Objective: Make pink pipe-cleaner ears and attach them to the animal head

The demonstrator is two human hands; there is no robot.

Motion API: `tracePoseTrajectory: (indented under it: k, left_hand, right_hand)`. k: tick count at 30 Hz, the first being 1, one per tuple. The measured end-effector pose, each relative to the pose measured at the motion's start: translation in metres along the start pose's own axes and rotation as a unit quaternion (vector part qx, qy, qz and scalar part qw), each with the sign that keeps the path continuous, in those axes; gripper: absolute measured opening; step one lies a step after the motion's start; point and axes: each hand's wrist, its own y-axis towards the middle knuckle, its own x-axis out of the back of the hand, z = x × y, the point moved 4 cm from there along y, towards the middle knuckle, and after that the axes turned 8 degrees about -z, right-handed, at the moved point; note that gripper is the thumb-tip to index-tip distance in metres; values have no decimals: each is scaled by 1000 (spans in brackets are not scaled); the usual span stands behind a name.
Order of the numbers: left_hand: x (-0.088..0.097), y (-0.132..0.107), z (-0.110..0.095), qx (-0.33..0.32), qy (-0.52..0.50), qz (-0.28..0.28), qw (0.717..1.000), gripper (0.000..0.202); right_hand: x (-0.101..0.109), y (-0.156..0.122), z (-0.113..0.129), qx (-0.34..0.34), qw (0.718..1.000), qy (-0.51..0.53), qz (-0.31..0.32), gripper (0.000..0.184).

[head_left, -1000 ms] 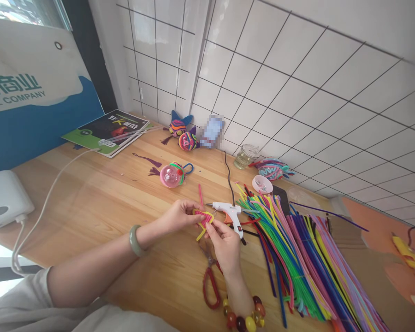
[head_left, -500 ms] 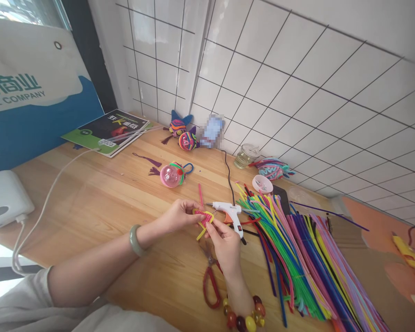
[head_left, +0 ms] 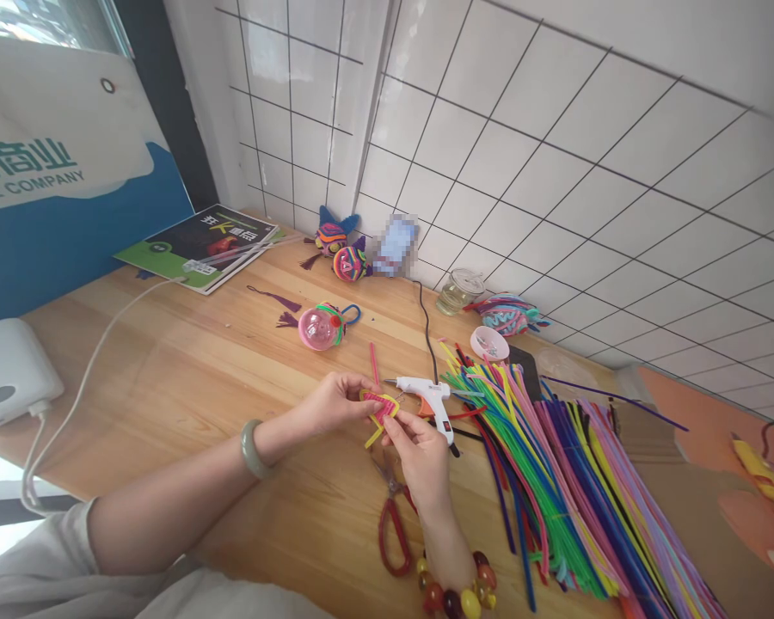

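Between my hands is a small pink piece with a yellow pipe-cleaner edge; a yellow end sticks out toward me. My left hand pinches its left side, thumb and fingertips closed. On its right side my right hand grips it between thumb and forefinger. Just beyond my right fingers lies a white hot glue gun, its nozzle pointing left. Red-handled scissors rest on the table beside my right forearm, partly covered by it. A pink pipe-cleaner strip lies just past my left fingertips.
Bundles of coloured pipe cleaners fill the right side. A pink clear-fronted ball ornament sits mid-table. Two finished fish-like ornaments, a blurred phone, a glass jar and a pink dish stand near the tiled wall.
Hardly anything differs. The yellow end under the piece has shifted very slightly; both hands keep their hold and place.
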Motion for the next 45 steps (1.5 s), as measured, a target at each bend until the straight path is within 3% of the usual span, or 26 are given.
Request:
tracePoseTrajectory:
  k: [45]
  left_hand:
    - [-1, -3, 0, 0, 25, 8, 1000, 34]
  right_hand:
    - [0, 0, -4, -16, 1000, 9, 1, 25]
